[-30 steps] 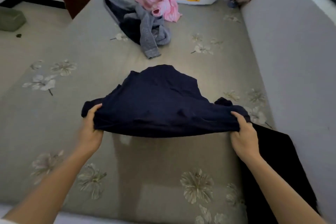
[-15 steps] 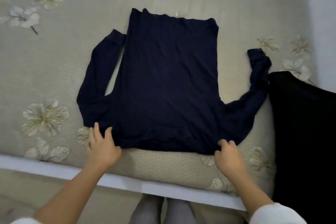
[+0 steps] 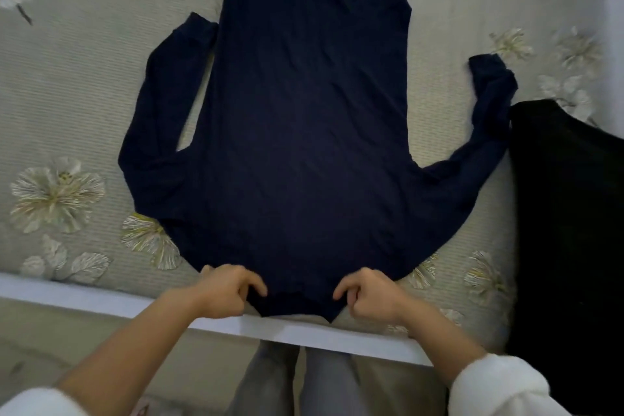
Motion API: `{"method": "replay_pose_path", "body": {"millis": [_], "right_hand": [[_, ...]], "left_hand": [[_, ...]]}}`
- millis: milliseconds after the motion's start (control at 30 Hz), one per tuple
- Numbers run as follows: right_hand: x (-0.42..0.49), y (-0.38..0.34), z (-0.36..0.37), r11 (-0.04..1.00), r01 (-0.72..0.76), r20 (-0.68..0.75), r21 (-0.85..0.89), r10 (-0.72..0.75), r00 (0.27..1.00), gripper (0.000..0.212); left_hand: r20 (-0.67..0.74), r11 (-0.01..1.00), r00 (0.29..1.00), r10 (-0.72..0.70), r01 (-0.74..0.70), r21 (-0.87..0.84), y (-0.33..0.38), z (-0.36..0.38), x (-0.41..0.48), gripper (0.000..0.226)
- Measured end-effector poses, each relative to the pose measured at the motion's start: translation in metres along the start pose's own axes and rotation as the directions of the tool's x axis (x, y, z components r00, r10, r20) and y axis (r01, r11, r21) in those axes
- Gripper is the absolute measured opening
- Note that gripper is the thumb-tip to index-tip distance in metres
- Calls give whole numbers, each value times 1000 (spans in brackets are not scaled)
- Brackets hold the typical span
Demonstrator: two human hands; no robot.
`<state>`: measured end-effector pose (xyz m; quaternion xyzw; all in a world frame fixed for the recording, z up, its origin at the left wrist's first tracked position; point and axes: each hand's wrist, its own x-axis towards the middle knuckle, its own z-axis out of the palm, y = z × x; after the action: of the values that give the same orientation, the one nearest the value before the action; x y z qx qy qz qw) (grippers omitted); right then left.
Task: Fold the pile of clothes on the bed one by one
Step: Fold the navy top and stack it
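A dark navy long-sleeved top [image 3: 304, 132] lies spread flat on the bed, its neck end toward me and its hem at the far side. Both sleeves bend away from me along its sides. My left hand [image 3: 226, 290] pinches the near edge of the top just left of its middle. My right hand [image 3: 368, 294] pinches the same edge just right of the middle. The two hands are close together at the bed's near edge.
The bed [image 3: 84, 84] has a grey-green cover with white flowers and a white front rail [image 3: 101, 297]. A black garment [image 3: 567, 230] lies at the right, touching the top's right sleeve. A pale wall [image 3: 614, 10] bounds the far right. My legs [image 3: 297, 378] show below the rail.
The top was held up, then laid flat on the bed. My hands have moved inward from its near corners to the middle of the near edge and now pinch it.
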<state>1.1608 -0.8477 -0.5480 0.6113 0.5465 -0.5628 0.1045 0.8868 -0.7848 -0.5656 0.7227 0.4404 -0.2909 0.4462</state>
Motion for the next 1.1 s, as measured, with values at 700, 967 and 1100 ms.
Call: {"method": "replay_pose_path", "body": {"millis": [700,967,1100], "right_hand": [[14,157,-125,405,115,-409,907,784,467,19],[34,132,-175,162,279,-317,947,626,713,18],[21,131,-189,-95,389,-299,916,484,822,21]], "left_hand": [[-498,983,851,165,-97,159,187,38,134,67],[-483,981,869,108,-14,195,189,48,142,67],[-487,982,868,96,-2,190,191,45,145,69]]}}
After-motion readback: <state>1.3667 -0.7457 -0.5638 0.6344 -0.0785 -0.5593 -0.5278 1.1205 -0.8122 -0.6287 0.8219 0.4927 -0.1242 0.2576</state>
